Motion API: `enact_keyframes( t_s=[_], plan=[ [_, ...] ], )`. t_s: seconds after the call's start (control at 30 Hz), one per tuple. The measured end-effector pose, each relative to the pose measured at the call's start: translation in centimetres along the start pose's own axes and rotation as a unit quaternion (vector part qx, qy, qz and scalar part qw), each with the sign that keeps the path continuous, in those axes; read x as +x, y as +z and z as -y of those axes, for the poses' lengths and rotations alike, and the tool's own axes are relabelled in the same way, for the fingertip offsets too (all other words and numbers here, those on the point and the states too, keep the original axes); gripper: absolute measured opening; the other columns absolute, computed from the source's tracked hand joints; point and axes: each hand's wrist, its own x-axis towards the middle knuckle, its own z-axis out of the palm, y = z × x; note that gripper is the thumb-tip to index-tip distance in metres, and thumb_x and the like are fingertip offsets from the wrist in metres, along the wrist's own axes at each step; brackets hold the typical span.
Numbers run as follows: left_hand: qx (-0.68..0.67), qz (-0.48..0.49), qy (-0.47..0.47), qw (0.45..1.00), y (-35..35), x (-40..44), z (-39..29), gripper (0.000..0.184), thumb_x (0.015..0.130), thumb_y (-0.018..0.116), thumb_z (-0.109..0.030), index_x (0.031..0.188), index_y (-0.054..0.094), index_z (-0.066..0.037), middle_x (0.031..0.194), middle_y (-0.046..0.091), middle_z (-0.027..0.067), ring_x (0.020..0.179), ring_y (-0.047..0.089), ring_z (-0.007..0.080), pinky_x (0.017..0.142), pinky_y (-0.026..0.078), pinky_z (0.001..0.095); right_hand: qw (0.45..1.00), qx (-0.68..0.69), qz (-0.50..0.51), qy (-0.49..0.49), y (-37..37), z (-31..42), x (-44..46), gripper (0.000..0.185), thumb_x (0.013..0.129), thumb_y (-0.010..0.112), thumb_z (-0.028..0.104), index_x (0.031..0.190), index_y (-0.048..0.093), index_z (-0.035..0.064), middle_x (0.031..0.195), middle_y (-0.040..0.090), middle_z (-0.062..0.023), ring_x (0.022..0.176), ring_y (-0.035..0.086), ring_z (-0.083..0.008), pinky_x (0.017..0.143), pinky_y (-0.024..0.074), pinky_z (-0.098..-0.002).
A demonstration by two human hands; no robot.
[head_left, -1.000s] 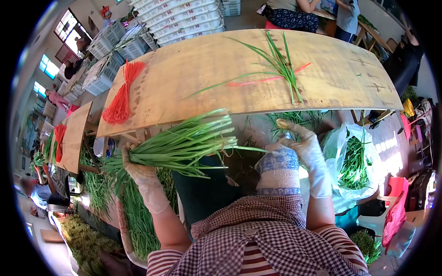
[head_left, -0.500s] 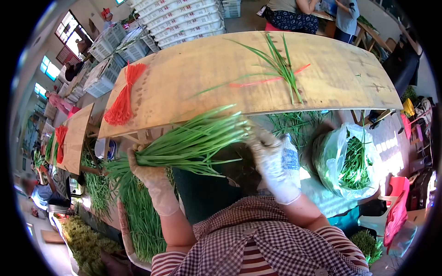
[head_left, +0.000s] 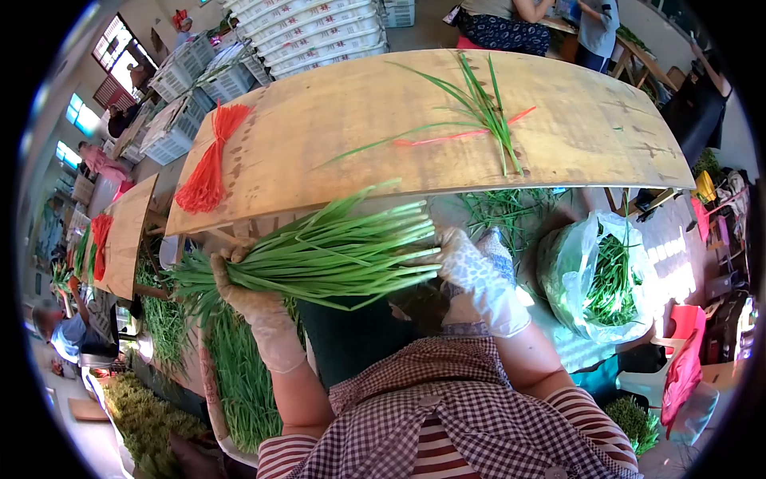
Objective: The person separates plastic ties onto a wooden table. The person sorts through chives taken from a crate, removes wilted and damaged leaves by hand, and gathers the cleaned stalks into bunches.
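Observation:
A thick bunch of garlic chives [head_left: 319, 251] lies sideways in front of me, just below the table's near edge. My gloved left hand [head_left: 243, 283] wraps round its leafy side, thumb in front, leaf tips hanging out to the left. The pale cut ends fan out to the right, somewhat uneven. There my gloved right hand [head_left: 479, 279] has its fingers bent in against the lower stem ends; exactly how many stems they pinch is hidden. On the wooden table [head_left: 319, 112], a few loose chives [head_left: 491, 120] lie across a red tie [head_left: 447, 138].
A bundle of red ties [head_left: 211, 164] lies at the table's left end. More chives [head_left: 243, 383] fill a container by my left side. A plastic bag of greens [head_left: 606, 279] stands right. White crates [head_left: 319, 36] are stacked behind; other people sit around the room.
The stem ends have spread into a looser fan and dropped slightly. My right hand has shifted a little right and down; my left hand keeps its hold, slightly further left.

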Motion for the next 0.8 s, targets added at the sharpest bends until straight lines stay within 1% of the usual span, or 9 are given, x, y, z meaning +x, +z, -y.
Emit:
enact_keyframes(
  t_s=[0.03,0.1,0.13,0.17,0.33,0.47,0.53,0.63,0.8],
  plan=[
    [-0.003,0.0,-0.008,1.0,0.6,-0.3,0.5,0.016,0.086,0.062,-0.023,0.08,0.059,-0.008,0.072,0.055,0.0035,0.078,0.053,0.0164,0.085,0.043,0.0363,0.905,0.417,0.028,0.076,0.5,-1.9,0.3,0.018,0.086,0.059,-0.001,0.104,0.065,-0.004,0.106,0.067,-0.0132,0.091,0.065,-0.0176,0.084,0.0552,-0.0301],
    [-0.025,0.002,-0.019,1.0,0.8,-0.4,0.5,0.016,0.086,0.062,-0.023,0.079,0.059,-0.009,0.072,0.055,0.0029,0.078,0.053,0.016,0.085,0.043,0.0367,0.936,0.343,-0.071,-0.015,2.7,-1.7,0.8,0.016,0.086,0.059,-0.002,0.101,0.066,-0.0031,0.102,0.068,-0.0128,0.09,0.064,-0.0148,0.082,0.0543,-0.0296],
    [-0.045,0.004,-0.02,0.999,0.7,-0.3,0.4,0.016,0.086,0.062,-0.023,0.079,0.059,-0.009,0.072,0.055,0.0027,0.078,0.053,0.0158,0.085,0.043,0.037,0.992,0.097,-0.084,-0.012,2.3,-1.0,0.2,0.018,0.086,0.062,0.001,0.103,0.066,-0.0023,0.106,0.067,-0.0125,0.091,0.063,-0.0134,0.08,0.0531,-0.0277],
    [-0.065,0.006,-0.021,0.998,0.5,-0.2,0.2,0.015,0.086,0.061,-0.023,0.079,0.059,-0.01,0.073,0.055,0.0024,0.078,0.053,0.0157,0.086,0.043,0.0373,0.973,0.22,-0.068,0.024,2.3,-0.8,0.1,0.021,0.086,0.064,0.005,0.106,0.067,-0.0015,0.112,0.066,-0.0132,0.098,0.061,-0.0135,0.087,0.0493,-0.0273],
    [0.022,0.02,0.035,0.999,-0.3,0.4,-2.7,0.013,0.086,0.061,-0.024,0.082,0.058,-0.013,0.075,0.056,-0.0017,0.079,0.053,0.015,0.091,0.043,0.0404,0.995,0.06,-0.073,-0.024,-1.0,-0.1,-2.5,0.018,0.083,0.068,0.008,0.1,0.072,0.0024,0.122,0.063,-0.0139,0.11,0.058,-0.0174,0.101,0.0401,-0.0287],
    [0.033,0.051,0.037,0.997,-0.6,-0.1,-4.5,0.012,0.087,0.06,-0.026,0.084,0.056,-0.015,0.076,0.057,-0.0028,0.083,0.055,0.0155,0.096,0.041,0.0446,0.952,0.028,-0.306,0.001,-2.5,0.8,-3.7,0.025,0.077,0.075,0.008,0.101,0.072,0.007,0.114,0.067,-0.0096,0.11,0.058,-0.0206,0.097,0.044,-0.0328],
    [0.012,0.048,0.025,0.998,-1.0,0.0,-4.2,0.013,0.087,0.059,-0.025,0.082,0.057,-0.014,0.073,0.058,-0.0011,0.084,0.056,0.0164,0.096,0.042,0.0459,0.949,-0.145,-0.233,-0.156,-2.7,-0.9,-3.7,0.035,0.073,0.078,0.011,0.107,0.071,0.0124,0.117,0.066,-0.0083,0.112,0.058,-0.0239,0.099,0.043,-0.0344],
    [0.062,-0.04,0.068,0.995,-1.9,0.3,-2.9,0.016,0.088,0.059,-0.025,0.079,0.058,-0.012,0.071,0.059,0.0008,0.083,0.056,0.0187,0.095,0.042,0.0454,0.956,-0.173,-0.135,-0.195,1.0,1.4,-3.4,0.042,0.067,0.081,0.013,0.108,0.072,0.0147,0.14,0.048,-0.0138,0.128,0.043,-0.0295,0.105,0.038,-0.0397],
    [0.042,-0.016,0.019,0.999,-1.7,0.2,-1.3,0.018,0.088,0.058,-0.024,0.078,0.058,-0.009,0.071,0.059,0.0068,0.083,0.057,0.0233,0.09,0.044,0.0439,0.987,0.012,-0.135,-0.081,3.5,0.3,-0.9,0.039,0.068,0.082,0.018,0.105,0.072,0.0123,0.142,0.044,-0.0176,0.132,0.038,-0.0327,0.11,0.0315,-0.0409]
  ],
)
